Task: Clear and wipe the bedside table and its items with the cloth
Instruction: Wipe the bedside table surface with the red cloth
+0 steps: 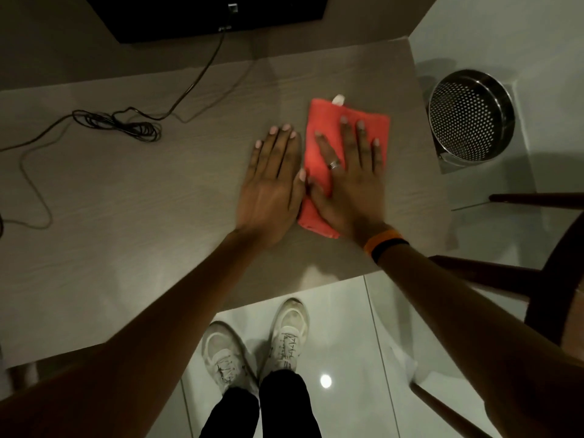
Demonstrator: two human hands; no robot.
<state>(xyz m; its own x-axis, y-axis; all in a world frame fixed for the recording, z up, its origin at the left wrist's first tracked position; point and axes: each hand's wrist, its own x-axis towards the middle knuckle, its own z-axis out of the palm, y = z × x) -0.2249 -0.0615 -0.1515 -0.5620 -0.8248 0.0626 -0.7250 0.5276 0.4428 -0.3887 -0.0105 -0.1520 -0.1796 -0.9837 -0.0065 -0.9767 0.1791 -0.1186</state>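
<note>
The scene is dim, with a warm brownish tone on the table [126, 216]. One small round glare spot shines on the glossy floor [325, 381], the reflection of a lamp above. Soft shadows lie under the arms. The right hand [347, 181] is slightly blurred. Straight edges bend near the borders from the wide lens.

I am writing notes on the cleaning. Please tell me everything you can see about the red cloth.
The red cloth is a soft, coral-red fabric, folded into a rough rectangle, with a small white tag at its far edge. It lies flat on the wooden tabletop, near its right end. The right hand presses flat on it; the left hand rests beside its left edge.
</note>
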